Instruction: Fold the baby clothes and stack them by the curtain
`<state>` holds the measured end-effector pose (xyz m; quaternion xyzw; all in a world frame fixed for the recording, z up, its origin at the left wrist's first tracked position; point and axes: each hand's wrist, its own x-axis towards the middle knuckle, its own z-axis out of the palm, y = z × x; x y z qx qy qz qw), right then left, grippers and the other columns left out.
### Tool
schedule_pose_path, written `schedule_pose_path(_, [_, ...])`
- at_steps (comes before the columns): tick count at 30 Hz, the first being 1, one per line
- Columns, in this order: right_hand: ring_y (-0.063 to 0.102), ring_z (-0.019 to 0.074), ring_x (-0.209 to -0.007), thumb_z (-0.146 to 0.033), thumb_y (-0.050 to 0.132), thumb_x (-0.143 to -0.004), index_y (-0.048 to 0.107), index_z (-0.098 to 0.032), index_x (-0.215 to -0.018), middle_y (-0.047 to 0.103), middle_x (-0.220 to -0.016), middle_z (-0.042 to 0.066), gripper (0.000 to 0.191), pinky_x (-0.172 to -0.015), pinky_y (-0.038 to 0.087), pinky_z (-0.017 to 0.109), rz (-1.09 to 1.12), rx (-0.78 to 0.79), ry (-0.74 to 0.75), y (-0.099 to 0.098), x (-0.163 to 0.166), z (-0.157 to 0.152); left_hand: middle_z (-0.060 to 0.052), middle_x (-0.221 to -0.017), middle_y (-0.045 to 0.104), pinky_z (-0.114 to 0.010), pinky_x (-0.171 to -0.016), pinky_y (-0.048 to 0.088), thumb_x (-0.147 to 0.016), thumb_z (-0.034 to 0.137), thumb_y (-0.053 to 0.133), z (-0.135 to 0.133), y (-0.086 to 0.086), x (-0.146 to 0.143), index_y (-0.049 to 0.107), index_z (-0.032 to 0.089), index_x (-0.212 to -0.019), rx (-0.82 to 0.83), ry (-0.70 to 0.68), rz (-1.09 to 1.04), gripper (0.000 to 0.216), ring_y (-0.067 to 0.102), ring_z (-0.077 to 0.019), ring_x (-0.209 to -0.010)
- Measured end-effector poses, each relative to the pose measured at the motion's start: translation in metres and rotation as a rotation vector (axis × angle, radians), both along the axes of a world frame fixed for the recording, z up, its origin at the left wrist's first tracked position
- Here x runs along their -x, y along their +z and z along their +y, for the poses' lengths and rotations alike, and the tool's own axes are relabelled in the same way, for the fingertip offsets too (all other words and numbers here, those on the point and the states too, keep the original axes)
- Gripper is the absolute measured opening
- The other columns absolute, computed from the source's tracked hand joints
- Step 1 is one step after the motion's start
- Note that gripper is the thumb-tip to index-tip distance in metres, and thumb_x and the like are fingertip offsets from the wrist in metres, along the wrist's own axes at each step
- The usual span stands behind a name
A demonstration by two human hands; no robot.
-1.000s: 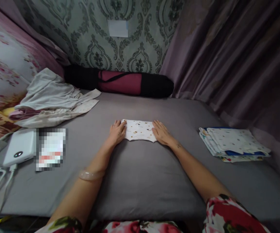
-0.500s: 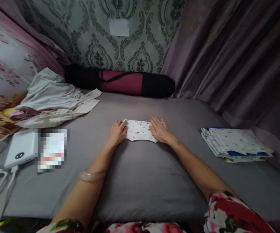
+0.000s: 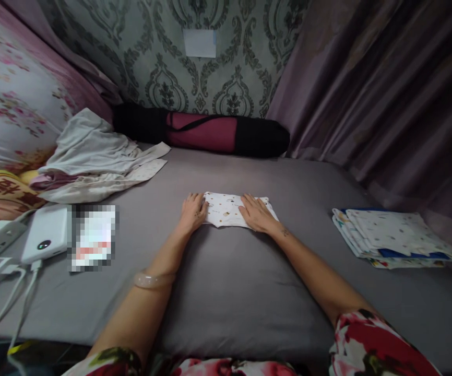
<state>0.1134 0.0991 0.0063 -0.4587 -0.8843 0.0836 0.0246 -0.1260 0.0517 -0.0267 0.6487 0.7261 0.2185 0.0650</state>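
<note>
I am pressing both palms flat, fingers spread, gripping nothing: left hand [image 3: 193,210] on the near-left edge of the small printed cloth [image 3: 226,209], right hand [image 3: 255,213] lying over its right part. The cloth is lying mid-bed on the grey sheet [image 3: 226,292], already folded small. A folded stack [image 3: 392,237] is sitting well apart to the right; rumpled clothes [image 3: 93,162] are waiting far left.

My bed [image 3: 226,292] has a grey sheet. On it lie a small patterned cloth [image 3: 226,209], folded cloths [image 3: 394,237], rumpled clothes [image 3: 93,162], a power bank [image 3: 46,240] and a rolled mat bag [image 3: 206,130].
</note>
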Motion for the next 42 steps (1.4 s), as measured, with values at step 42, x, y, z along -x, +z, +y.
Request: schedule_pose_path(42, [0.029, 0.0283, -0.142, -0.035, 0.027, -0.100, 0.036, -0.004, -0.146, 0.038, -0.152, 0.017, 0.057, -0.116, 0.014, 0.050, 0.099, -0.056, 0.012, -0.002, 0.100, -0.019, -0.015, -0.123, 0.065, -0.037, -0.105, 0.043, -0.086, 0.008, 0.039, 0.006, 0.001, 0.008, 0.058, 0.011, -0.122, -0.125, 0.098, -0.306, 0.041, 0.059, -0.0219, -0.118])
